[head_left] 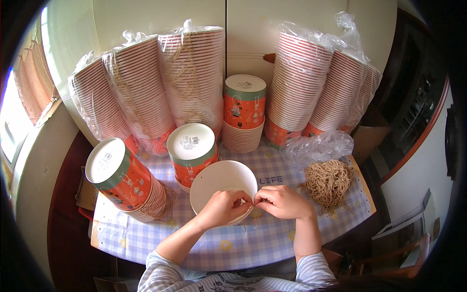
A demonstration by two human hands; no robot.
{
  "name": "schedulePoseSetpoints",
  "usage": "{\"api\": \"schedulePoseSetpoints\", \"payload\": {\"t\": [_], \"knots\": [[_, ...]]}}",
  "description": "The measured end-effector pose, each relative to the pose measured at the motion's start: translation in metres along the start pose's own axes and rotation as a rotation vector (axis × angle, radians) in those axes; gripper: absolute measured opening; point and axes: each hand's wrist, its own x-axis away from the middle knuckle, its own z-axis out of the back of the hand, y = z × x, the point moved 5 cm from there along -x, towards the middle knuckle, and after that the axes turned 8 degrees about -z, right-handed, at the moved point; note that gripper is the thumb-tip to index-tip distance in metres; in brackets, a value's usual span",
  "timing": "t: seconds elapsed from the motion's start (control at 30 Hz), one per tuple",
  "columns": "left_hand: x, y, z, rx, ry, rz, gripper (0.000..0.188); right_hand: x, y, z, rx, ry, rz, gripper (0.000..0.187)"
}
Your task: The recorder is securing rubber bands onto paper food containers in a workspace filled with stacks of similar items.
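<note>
Centrally, the left hand (224, 208) and right hand (285, 201) nearly meet, each pinched closed; anything gripped is too small to identify. The white tub (220, 179), mouth upward, lies chiefly left of the fingertips, its right-front rim beside them; the left hand overlaps it more.

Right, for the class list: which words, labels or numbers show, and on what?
Checked tablecloth: one short dark capitalised word, legible, not copied here.
Left cup base: label and print, too small.
Middle cup base: label and print, too small.
Rear cup base: print, too small.
Shirt: dark lettering, hard to read.
</note>
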Motion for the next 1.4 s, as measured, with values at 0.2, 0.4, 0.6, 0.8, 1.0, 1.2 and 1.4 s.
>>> {"api": "schedulePoseSetpoints", "payload": {"t": [0.2,0.4,0.6,0.8,1.0,1.2,1.4], "knots": [[0.0,-0.002,0.002,0.006,0.049,0.019,0.011,0.001,0.001,0.001,0.0,0.012,0.001,0.01],[0.001,-0.004,0.001,0.074,0.087,-0.022,0.01,0.0,0.0,0.003,0.007,0.024,0.016,0.011],[0.0,-0.003,0.001,0.068,0.095,-0.051,0.011,-0.001,0.0,0.004,0.004,0.029,0.027,0.01],[0.0,0.002,0.002,-0.084,0.14,-0.069,0.008,-0.002,-0.001,0.003,-0.011,0.037,0.104,0.009],[0.0,0.007,0.004,-0.181,0.157,-0.061,0.005,-0.004,-0.004,0.003,-0.054,0.02,0.18,0.009],[0.001,0.005,0.004,-0.222,0.179,-0.094,0.007,-0.005,-0.002,0.005,-0.116,-0.014,0.161,0.01],[0.003,0.026,0.013,-0.107,0.054,-0.184,0.046,-0.001,0.013,0.019,-0.28,0.167,0.04,0.007]]}}
